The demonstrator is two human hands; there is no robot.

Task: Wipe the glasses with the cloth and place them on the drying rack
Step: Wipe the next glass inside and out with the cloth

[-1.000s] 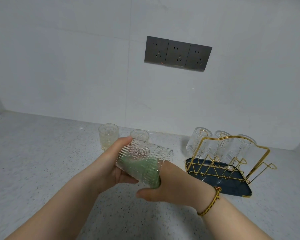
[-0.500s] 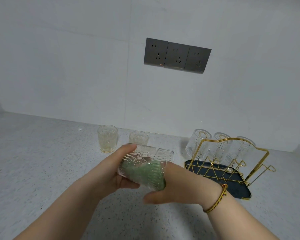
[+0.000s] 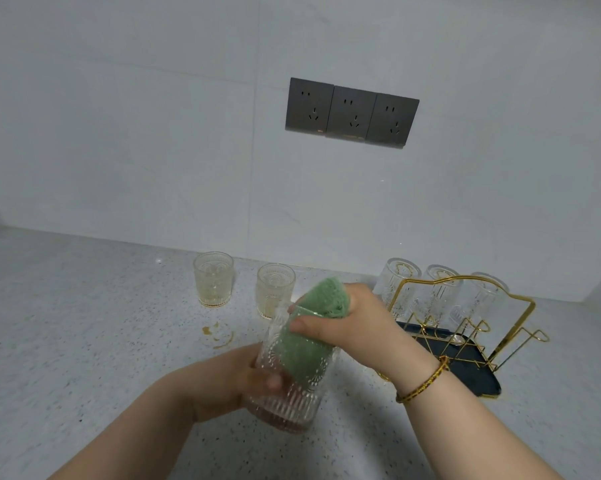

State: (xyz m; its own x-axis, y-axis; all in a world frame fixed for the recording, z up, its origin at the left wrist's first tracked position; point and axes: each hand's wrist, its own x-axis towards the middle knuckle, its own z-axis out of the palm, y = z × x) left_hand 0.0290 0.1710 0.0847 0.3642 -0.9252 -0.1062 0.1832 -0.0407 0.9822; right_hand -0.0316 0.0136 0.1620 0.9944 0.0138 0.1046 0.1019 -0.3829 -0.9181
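Glass (image 3: 293, 379): upright over the counter (image 3: 84, 341), in front of you, near the drying rack (image 3: 479, 381)
Left hand (image 3: 229, 382): your fingers wrap its lower half
Right hand (image 3: 351, 318): pinches the green cloth (image 3: 306, 348), stuffed into the mouth
Handling: ribbed, likely wet and slick, brittle; grip low round the ribs, go easy on the rim
Hidden: left fingers partly behind glass; rack pegs blurred by 3 upturned glasses (image 3: 397, 289)
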